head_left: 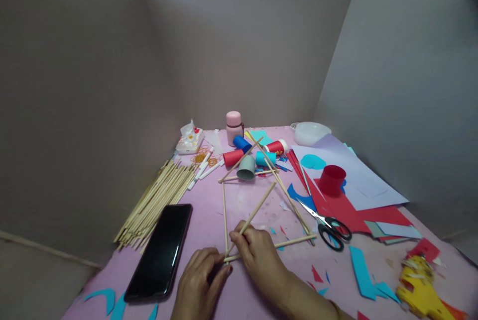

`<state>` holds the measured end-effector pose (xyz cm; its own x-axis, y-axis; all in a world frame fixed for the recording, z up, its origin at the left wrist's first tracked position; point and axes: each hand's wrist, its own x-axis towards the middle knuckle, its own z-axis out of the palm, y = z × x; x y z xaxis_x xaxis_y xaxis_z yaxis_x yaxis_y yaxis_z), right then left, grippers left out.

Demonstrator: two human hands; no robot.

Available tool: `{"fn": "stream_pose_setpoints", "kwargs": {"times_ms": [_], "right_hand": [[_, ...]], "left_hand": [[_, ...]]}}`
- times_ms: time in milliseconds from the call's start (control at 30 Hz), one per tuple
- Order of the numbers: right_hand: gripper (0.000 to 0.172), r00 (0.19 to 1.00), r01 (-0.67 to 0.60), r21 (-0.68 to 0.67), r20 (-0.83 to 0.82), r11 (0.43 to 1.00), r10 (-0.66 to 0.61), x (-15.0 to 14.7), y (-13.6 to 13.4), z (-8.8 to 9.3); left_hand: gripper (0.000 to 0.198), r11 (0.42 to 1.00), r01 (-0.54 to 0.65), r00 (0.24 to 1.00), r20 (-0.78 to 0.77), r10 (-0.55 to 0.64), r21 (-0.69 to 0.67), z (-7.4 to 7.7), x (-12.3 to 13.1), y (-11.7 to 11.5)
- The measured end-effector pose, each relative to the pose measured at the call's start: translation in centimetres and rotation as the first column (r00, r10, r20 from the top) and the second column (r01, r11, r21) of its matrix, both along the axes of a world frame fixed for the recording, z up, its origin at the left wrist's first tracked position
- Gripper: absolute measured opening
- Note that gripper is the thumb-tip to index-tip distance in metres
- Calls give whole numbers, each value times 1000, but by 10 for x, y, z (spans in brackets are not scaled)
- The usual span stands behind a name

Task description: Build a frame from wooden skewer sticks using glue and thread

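The right hand [257, 250] pinches a slanted wooden stick [260, 205] at the stick frame [295, 241]'s near-left corner, where the left hand [199, 277] seems to grip, partly hidden. If either grip loosens, the joint could slip.

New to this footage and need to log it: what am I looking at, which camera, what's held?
No machine: a person's bare left hand and right hand, seen by one head-worn camera looking forward and down. The right hand's grip is on a slanting pale wooden stick; the left hand touches a near corner of a pale wooden stick frame. On the pink tabletop lie loose pale wooden sticks, a black rectangular phone and black-handled metal scissors.
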<state>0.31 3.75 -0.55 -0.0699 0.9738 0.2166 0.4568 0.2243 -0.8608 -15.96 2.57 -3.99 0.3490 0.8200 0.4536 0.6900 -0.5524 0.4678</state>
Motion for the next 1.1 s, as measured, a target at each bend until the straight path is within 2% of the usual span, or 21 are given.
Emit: {"fn": "stream_pose_setpoints", "kwargs": {"times_ms": [567, 1100], "right_hand": [[32, 1000, 11, 25, 23, 1000, -11, -1, 1, -1], [30, 1000, 20, 45, 22, 999, -21, -1, 0, -2]], "left_hand": [[13, 993, 21, 1000, -8, -20, 114, -2, -2, 5], [11, 996, 30, 1000, 2, -30, 79, 0, -1, 2]]}}
